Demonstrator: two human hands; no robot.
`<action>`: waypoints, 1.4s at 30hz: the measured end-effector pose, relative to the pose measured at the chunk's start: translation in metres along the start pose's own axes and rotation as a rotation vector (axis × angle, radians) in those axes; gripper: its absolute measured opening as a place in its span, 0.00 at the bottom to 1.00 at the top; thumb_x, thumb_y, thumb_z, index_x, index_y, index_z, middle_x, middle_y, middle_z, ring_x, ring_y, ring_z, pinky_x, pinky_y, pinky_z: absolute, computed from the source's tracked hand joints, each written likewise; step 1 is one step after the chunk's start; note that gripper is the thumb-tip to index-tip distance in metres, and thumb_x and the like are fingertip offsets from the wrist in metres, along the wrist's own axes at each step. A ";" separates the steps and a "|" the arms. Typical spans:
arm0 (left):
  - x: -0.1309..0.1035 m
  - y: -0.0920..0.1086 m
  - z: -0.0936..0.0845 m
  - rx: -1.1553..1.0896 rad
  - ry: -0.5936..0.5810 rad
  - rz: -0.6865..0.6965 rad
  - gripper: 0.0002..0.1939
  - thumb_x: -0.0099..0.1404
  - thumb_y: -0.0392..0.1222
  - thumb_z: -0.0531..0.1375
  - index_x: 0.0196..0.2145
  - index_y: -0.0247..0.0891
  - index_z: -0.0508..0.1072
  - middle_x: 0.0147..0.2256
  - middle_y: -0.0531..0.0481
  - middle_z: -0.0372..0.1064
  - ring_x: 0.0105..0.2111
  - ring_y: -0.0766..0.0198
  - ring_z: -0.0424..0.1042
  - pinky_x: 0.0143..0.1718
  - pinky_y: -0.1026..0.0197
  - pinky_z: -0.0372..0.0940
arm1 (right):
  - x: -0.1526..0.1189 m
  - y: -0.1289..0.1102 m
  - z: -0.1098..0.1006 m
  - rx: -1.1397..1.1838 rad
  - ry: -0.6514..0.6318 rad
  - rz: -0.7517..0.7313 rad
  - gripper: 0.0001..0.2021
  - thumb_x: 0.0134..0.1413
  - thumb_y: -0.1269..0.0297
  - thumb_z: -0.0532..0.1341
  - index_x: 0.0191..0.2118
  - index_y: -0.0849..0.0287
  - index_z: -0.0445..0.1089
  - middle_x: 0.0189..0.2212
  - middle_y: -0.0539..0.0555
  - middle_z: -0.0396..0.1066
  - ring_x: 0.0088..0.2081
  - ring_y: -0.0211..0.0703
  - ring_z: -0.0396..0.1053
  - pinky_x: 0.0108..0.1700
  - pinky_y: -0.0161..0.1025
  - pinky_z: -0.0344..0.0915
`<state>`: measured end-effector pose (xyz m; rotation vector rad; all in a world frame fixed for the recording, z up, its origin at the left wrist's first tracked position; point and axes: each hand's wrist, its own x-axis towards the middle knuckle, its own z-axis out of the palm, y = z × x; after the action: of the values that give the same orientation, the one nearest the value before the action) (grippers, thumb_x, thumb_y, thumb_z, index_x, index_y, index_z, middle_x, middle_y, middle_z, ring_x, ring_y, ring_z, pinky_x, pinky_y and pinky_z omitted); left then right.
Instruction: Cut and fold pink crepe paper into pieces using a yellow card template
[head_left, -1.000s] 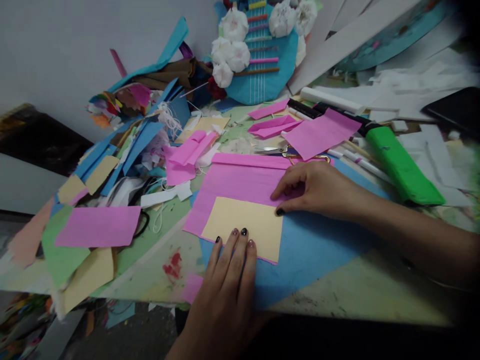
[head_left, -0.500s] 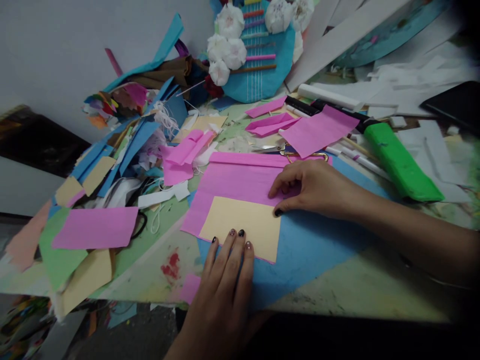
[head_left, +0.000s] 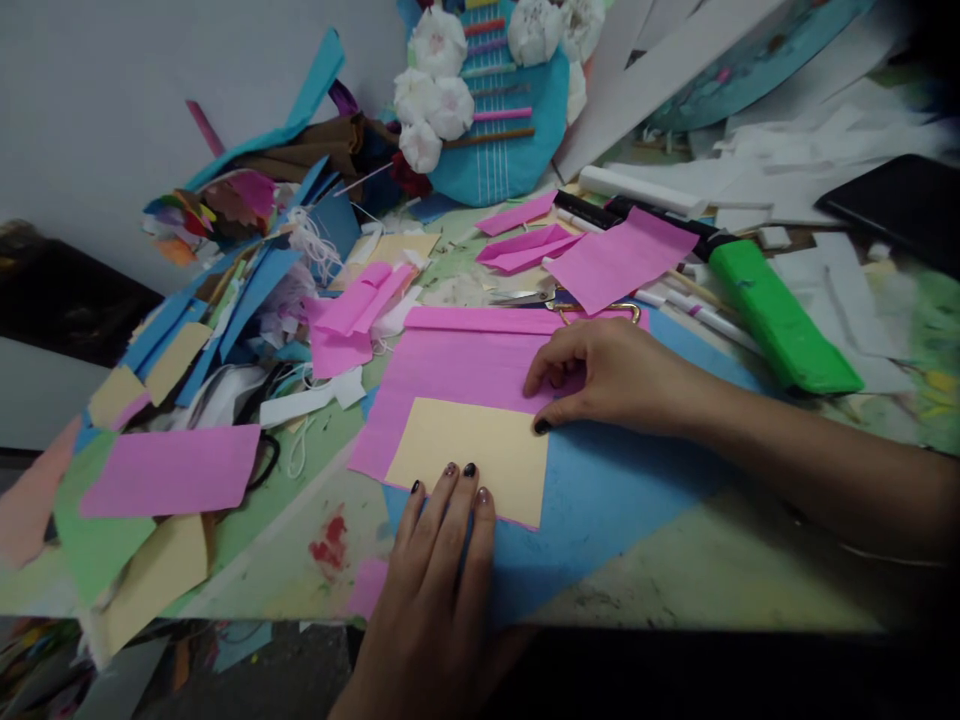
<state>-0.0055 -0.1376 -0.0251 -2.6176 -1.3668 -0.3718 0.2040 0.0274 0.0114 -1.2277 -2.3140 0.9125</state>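
Observation:
A cream paper rectangle lies on a larger pink sheet, whose far edge is folded over. Beneath them is a blue sheet. My left hand rests palm down with its fingers spread and their tips on the near edge of the cream paper. My right hand is curled at the right side, its thumb at the cream paper's upper right corner and its index finger bent over the pink sheet. Whether any paper is pinched there is unclear.
Scissors lie just beyond the pink sheet, near loose pink paper and a green roll. Paper scraps and string crowd the left. A blue guitar shape with white flowers stands behind. The table's front edge is close.
The whole view has shifted slightly, so things appear a little further left. Both hands keep the same pose on the papers.

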 end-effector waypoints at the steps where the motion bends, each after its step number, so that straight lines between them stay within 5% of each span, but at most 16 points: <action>1: 0.000 0.000 0.000 -0.002 0.002 -0.007 0.34 0.66 0.51 0.55 0.59 0.18 0.57 0.59 0.25 0.55 0.63 0.36 0.50 0.62 0.37 0.50 | 0.000 0.000 0.000 -0.001 -0.001 -0.005 0.13 0.37 0.64 0.73 0.34 0.57 0.78 0.25 0.48 0.70 0.29 0.34 0.65 0.30 0.33 0.59; 12: 0.000 -0.005 -0.002 0.037 -0.018 0.094 0.38 0.64 0.54 0.58 0.57 0.14 0.59 0.59 0.20 0.54 0.63 0.34 0.49 0.59 0.34 0.54 | 0.000 -0.001 -0.001 -0.013 -0.008 0.004 0.13 0.36 0.64 0.72 0.34 0.57 0.78 0.25 0.49 0.70 0.29 0.35 0.66 0.30 0.33 0.59; 18: 0.001 0.000 0.001 0.022 0.028 0.025 0.30 0.67 0.49 0.53 0.55 0.17 0.61 0.58 0.23 0.57 0.63 0.38 0.50 0.61 0.37 0.52 | 0.001 0.002 0.000 -0.042 -0.012 0.008 0.14 0.35 0.61 0.72 0.34 0.54 0.78 0.27 0.48 0.71 0.29 0.36 0.65 0.31 0.34 0.59; 23: 0.003 -0.003 -0.003 0.014 0.025 0.027 0.37 0.63 0.56 0.56 0.57 0.18 0.60 0.58 0.24 0.58 0.63 0.39 0.50 0.61 0.39 0.50 | 0.001 0.002 0.000 -0.051 -0.032 0.018 0.14 0.36 0.61 0.72 0.35 0.54 0.78 0.28 0.49 0.72 0.30 0.37 0.66 0.32 0.35 0.60; 26: 0.006 -0.003 -0.009 0.015 -0.041 -0.008 0.44 0.62 0.64 0.52 0.61 0.23 0.56 0.58 0.31 0.61 0.62 0.44 0.54 0.62 0.42 0.46 | -0.001 0.002 -0.002 -0.016 -0.057 -0.048 0.09 0.45 0.60 0.67 0.35 0.56 0.78 0.29 0.50 0.74 0.30 0.38 0.68 0.33 0.36 0.62; 29: 0.012 0.000 -0.013 0.021 -0.050 -0.103 0.44 0.63 0.68 0.47 0.64 0.31 0.53 0.57 0.37 0.64 0.59 0.47 0.60 0.63 0.42 0.40 | -0.001 0.006 -0.007 0.038 0.038 -0.084 0.09 0.53 0.62 0.59 0.35 0.56 0.77 0.31 0.52 0.76 0.31 0.39 0.70 0.34 0.37 0.64; 32: 0.020 0.005 -0.017 0.013 -0.045 -0.095 0.50 0.58 0.74 0.47 0.64 0.31 0.54 0.54 0.35 0.67 0.56 0.43 0.63 0.62 0.38 0.39 | 0.002 0.014 -0.015 -0.091 0.281 -0.108 0.10 0.53 0.63 0.58 0.36 0.56 0.77 0.33 0.53 0.76 0.35 0.43 0.70 0.38 0.39 0.64; 36: 0.033 0.011 -0.021 -0.044 -0.066 -0.164 0.53 0.53 0.77 0.50 0.62 0.31 0.58 0.49 0.38 0.70 0.50 0.43 0.66 0.59 0.34 0.45 | 0.008 0.028 -0.021 -0.424 0.317 -0.133 0.13 0.55 0.66 0.57 0.43 0.61 0.76 0.41 0.59 0.74 0.43 0.50 0.67 0.46 0.45 0.60; 42: 0.040 0.012 -0.021 -0.005 -0.073 -0.145 0.50 0.57 0.74 0.49 0.58 0.24 0.62 0.44 0.33 0.68 0.45 0.43 0.66 0.51 0.35 0.58 | 0.010 0.033 -0.018 -0.528 0.251 -0.110 0.14 0.59 0.66 0.55 0.46 0.60 0.75 0.44 0.60 0.73 0.46 0.52 0.65 0.47 0.46 0.58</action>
<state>0.0237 -0.1181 0.0062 -2.5669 -1.5862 -0.3010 0.2285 0.0558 0.0016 -1.2972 -2.4553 0.0907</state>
